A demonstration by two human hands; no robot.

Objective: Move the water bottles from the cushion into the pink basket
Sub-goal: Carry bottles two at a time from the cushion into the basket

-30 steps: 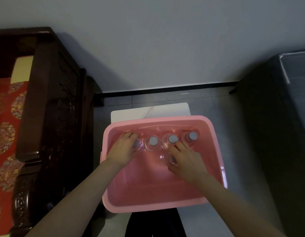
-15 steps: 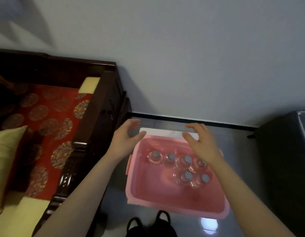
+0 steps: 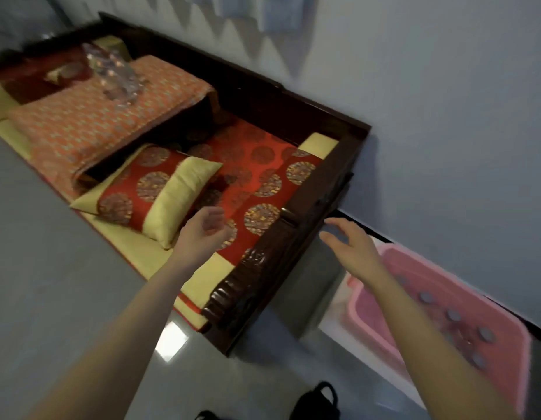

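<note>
Done with setting down: a second ago had both hands low among the caps in the pink basket [image 3: 360, 310], now swung away toward the carved armrest [image 3: 293, 244]. Holding nothing in the left hand [image 3: 207, 228], fingers loosely curled, just left of the armrest above the red seat [image 3: 251, 177]. Holding nothing in the right hand [image 3: 351, 247] either, fingers spread and relaxed, just right of the armrest, between it and the basket. Can make out several grey-capped water bottles [image 3: 453, 315] standing in the basket, down on the floor to the right of the armrest. Reads as one batch delivered and a return trip begun, judging by the clear bottles [image 3: 118, 77] far left of the armrest, on the orange patterned cushion [image 3: 105, 122] at the other end of the seat. Too smeared to count those.

For room: need to reach well beyond the armrest, so safer to carry the right hand over its top rail than to clip the carved edge. Worth minding the red-and-yellow pillow [image 3: 160, 192] lying between armrest and cushion, probably low enough to pass above. Plenty of open grey floor [image 3: 51, 268] left of the armrest for stepping closer
</note>
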